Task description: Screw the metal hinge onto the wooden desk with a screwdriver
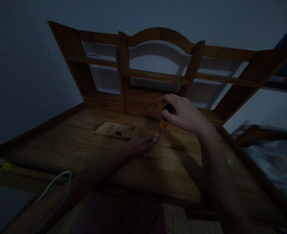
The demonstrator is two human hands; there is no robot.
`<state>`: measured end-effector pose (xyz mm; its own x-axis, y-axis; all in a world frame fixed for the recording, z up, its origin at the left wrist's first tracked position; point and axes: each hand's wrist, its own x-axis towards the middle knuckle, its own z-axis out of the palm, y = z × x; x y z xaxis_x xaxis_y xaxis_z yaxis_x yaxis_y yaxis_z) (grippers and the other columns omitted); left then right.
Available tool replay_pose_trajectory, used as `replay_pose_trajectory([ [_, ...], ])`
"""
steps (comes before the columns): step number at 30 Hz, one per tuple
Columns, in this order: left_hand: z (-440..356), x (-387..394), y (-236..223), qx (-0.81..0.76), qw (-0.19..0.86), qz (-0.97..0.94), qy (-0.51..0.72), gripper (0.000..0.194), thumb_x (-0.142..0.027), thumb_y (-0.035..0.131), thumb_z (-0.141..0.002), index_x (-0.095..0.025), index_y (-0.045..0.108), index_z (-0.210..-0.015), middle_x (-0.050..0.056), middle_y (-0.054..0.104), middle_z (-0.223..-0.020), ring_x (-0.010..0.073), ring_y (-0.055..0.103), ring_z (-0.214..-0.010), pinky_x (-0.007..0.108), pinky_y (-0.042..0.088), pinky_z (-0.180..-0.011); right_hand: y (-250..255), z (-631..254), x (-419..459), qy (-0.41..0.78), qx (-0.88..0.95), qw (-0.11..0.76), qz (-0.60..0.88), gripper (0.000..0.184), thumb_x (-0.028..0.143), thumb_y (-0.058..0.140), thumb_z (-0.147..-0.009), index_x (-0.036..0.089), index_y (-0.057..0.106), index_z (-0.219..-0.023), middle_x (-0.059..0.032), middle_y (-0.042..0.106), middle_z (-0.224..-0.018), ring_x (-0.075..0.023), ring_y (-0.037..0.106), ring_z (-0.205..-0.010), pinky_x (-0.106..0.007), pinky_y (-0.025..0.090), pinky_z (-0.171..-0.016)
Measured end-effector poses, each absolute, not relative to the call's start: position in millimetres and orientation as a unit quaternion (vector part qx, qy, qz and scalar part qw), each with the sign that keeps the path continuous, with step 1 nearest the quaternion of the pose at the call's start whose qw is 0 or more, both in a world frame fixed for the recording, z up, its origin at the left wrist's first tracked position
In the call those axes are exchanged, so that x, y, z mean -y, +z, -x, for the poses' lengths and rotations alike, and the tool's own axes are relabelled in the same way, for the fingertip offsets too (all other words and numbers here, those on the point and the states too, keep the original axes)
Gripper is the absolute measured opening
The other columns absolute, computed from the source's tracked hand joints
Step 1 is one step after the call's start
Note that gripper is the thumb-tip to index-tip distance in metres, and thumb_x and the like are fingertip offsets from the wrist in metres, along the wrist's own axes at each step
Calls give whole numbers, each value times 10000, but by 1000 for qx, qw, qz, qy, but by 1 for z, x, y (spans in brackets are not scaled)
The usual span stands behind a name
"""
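My right hand (182, 112) is closed around a screwdriver (163, 124) with a black and yellow handle. Its shaft slants down, and the tip meets a small shiny metal fitting (156, 141) on the wood. My left hand (141, 143) lies low over the desktop, its fingers together and pressing the fitting in place. Part of the fitting is hidden beneath those fingertips. Under and beside the left hand is a small flat wooden piece (153, 152). A pale, rough-edged strip of board (116, 130) with a dark spot lies to its left.
The wooden desktop (85, 149) bears a shelf unit (155, 76) with an arched top along the back wall. A white cable (70, 177) loops by my left forearm. At the left front edge sits something yellow (7, 166). Bedding (275, 165) shows at right. The light is dim.
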<state>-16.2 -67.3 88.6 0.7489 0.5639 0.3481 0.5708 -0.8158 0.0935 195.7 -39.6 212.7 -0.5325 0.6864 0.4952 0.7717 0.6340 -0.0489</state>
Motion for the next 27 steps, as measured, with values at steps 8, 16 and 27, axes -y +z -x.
replay_pose_trajectory([
  [8,8,33,50,318,1,933,-167,295,-213,322,-1042,-201,602,-1132,70,644,-1139,208,571,-1049,332,472,-892,207,-192,38,-110,858,250,436,311,416,482,-978,202,592,-1175,-88,715,-1026,-259,658,-917,-363,453,-801],
  [16,11,23,34,296,6,943,-151,248,-212,371,-1027,-190,599,-1121,79,624,-1123,221,555,-1043,352,476,-888,211,-200,35,-73,876,254,404,359,237,543,-853,178,610,-1200,-86,684,-1185,-253,646,-1022,-365,471,-889],
  [27,8,33,54,314,-60,935,-153,187,-198,385,-1020,-133,560,-1039,78,613,-1039,200,498,-965,325,400,-880,208,-200,31,-80,864,263,422,333,404,558,-942,197,613,-1197,-98,711,-1109,-277,664,-1017,-387,478,-890],
])
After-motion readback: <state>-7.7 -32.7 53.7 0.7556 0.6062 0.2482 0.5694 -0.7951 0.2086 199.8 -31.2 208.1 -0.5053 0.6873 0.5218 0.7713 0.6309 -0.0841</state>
